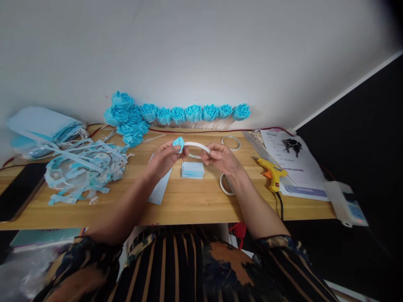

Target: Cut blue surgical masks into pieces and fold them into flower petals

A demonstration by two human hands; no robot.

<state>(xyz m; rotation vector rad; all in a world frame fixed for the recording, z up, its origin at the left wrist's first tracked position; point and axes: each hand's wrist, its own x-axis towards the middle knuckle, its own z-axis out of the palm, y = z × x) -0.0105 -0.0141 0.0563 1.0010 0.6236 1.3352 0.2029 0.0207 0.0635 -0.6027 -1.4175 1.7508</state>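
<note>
My left hand (166,157) pinches a small folded blue piece (178,143), with the left end of a white tape ring (197,145) against it. On the ring's right side, my right hand (222,157) has its fingers closed round the edge. Both hands are raised over the middle of the table. Just below them lies a stack of light blue rectangles (192,170). A flat pale blue strip (160,186) sits partly under my left wrist.
Blue flowers (193,113) line the wall. Blue scraps (85,172), a mask pile (47,123) and a phone (22,191) are left. Rightward are two tape rings (231,143), a yellow glue gun (272,173), papers (292,163) and keys (292,144).
</note>
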